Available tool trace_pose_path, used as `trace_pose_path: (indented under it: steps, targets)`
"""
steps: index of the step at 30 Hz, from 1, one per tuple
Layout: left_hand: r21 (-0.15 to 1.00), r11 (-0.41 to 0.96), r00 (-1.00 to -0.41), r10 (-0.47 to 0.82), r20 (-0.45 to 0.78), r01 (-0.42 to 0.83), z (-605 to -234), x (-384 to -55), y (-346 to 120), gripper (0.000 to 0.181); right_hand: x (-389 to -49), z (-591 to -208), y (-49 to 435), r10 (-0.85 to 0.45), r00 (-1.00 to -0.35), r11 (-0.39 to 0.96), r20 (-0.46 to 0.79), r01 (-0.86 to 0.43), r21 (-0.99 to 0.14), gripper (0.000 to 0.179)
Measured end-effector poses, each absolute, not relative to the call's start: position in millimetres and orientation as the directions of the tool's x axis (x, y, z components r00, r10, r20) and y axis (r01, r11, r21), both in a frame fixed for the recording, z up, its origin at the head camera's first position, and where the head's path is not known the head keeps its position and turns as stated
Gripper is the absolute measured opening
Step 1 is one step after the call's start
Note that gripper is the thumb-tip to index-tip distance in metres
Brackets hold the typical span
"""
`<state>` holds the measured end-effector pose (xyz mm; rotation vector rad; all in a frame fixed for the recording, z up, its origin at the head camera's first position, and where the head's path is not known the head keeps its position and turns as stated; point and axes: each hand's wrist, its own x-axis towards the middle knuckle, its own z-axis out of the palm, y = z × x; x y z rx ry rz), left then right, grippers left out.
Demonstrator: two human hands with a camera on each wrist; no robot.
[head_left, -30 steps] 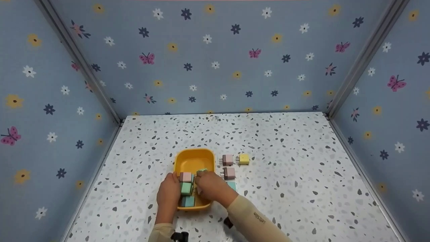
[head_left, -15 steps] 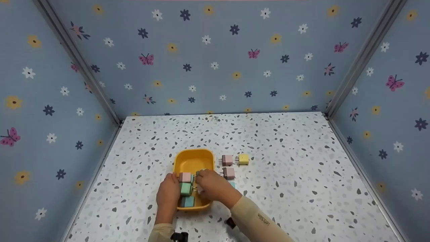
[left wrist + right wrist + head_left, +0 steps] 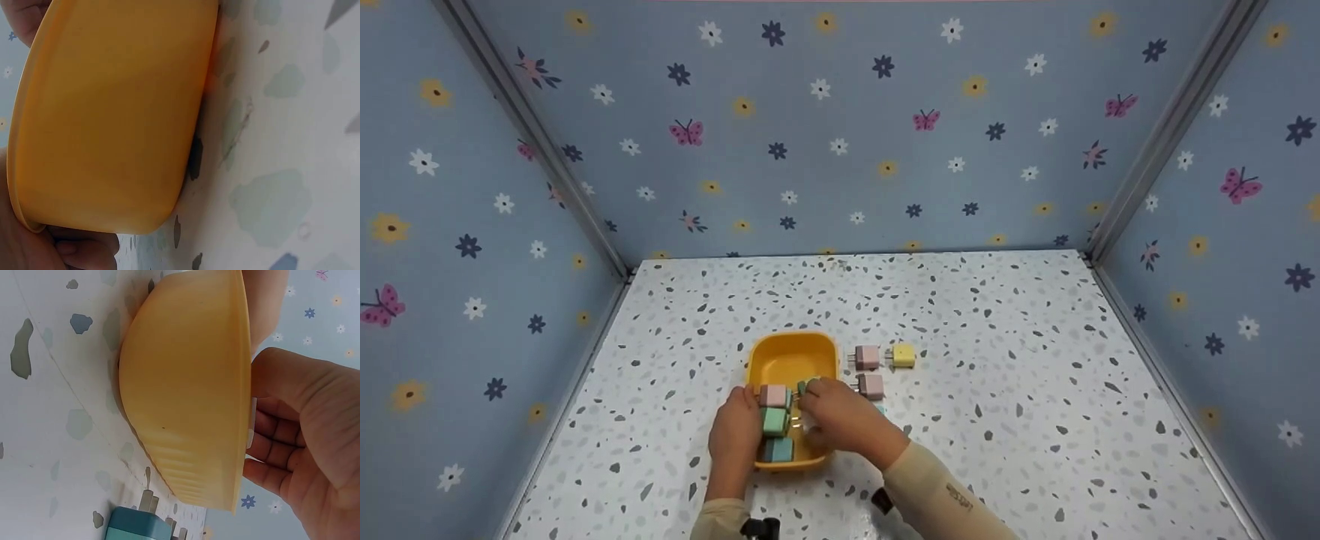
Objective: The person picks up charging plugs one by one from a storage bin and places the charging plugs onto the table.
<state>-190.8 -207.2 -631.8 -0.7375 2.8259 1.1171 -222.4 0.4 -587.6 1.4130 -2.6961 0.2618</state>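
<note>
A yellow plastic bin (image 3: 793, 341) holds several charger plugs, among them a pink charger plug (image 3: 774, 395), a green charger plug (image 3: 775, 421) and a blue charger plug (image 3: 781, 450) along its left side. My left hand (image 3: 736, 431) grips the bin's left wall, fingers curled at the rim in the left wrist view. Over the right side of the bin, my right hand (image 3: 840, 416) holds a pale charger plug (image 3: 252, 422), mostly hidden by the fingers, its prongs pointing left in the head view. Just past those fingertips sits a dark green charger plug (image 3: 802, 388).
Right of the bin, two pink charger plugs (image 3: 871, 386) and a yellow charger plug (image 3: 904, 355) lie on the speckled white table (image 3: 997, 337). A teal charger plug (image 3: 138, 526) lies close to the bin, partly hidden by my right arm in the head view. Flowered walls (image 3: 840, 112) enclose the table.
My right forearm has swung slightly to the right, and the right hand has shifted a little at the bin with the pale plug. The left hand stays put on the bin.
</note>
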Motion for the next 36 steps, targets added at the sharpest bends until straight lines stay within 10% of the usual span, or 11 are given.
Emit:
trace_pose_path:
  steps: [36]
  targets:
    - [0.622, 0.645, -0.885, -0.427, -0.187, -0.443, -632.6, -191.7, -206.3, 0.049, -228.5, -562.2, 42.2, -0.747, -0.635, 0.607, 0.197, -0.772, -0.189, 0.035]
